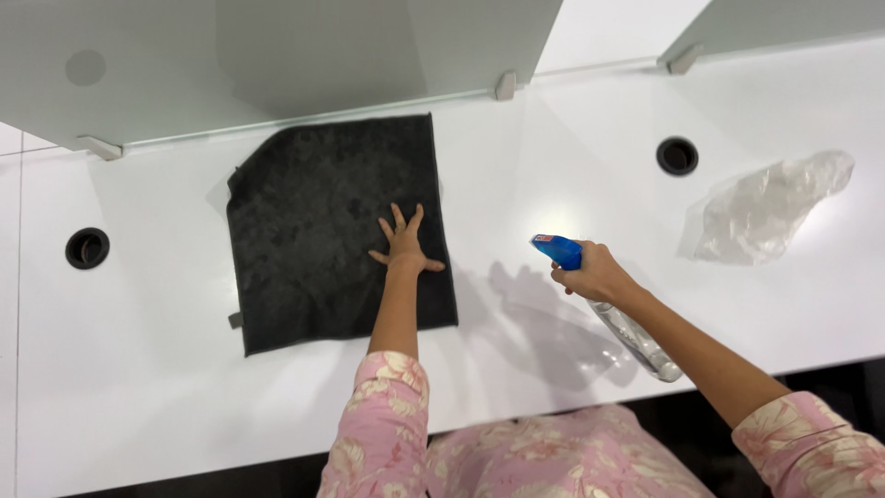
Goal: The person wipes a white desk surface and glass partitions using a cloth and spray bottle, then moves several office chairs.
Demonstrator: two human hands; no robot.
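A dark grey square cloth (313,221) lies spread flat on the white desk (138,369), close to the frosted divider. My left hand (404,243) presses flat on the cloth's right part, fingers spread. My right hand (595,274) grips a clear spray bottle (636,341) with a blue nozzle head (556,249). The nozzle points left toward the cloth. The bottle hangs tilted above the desk, its base near the front edge.
A crumpled clear plastic bag (770,207) lies at the right. Two round cable holes (88,248) (678,156) sit in the desk top. Frosted glass panels (277,65) stand along the back. The desk's front edge runs just before my pink floral sleeves.
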